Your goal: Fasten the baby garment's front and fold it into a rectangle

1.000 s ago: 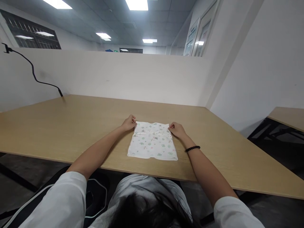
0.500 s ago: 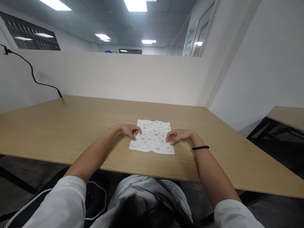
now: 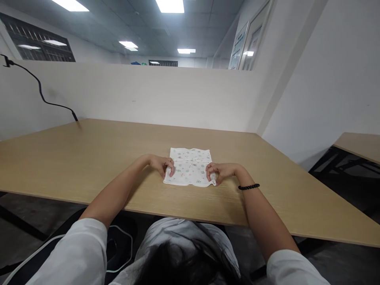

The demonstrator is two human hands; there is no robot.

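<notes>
A small white cloth (image 3: 190, 173) printed with little coloured figures lies on the table in front of me. A crosswise seam or fold line runs over its far half. My left hand (image 3: 162, 164) is at its left edge, with curled fingers on top and the thumb at the side, gripping the edge. On the opposite edge, my right hand (image 3: 224, 171) pinches the cloth near the close right corner, where the fabric bunches up a little. The undersides of both grips are hidden.
The wooden table (image 3: 124, 136) reaches back to a white partition (image 3: 166, 97). A black flexible phone holder (image 3: 41, 93) rises at the far left. Another table (image 3: 360, 144) stands to the right. A white cable (image 3: 130, 245) hangs below the front edge at left.
Both hands have closed onto the side edges of the cloth. Its near edge has shifted slightly away from me, and the near right corner has become wrinkled.
</notes>
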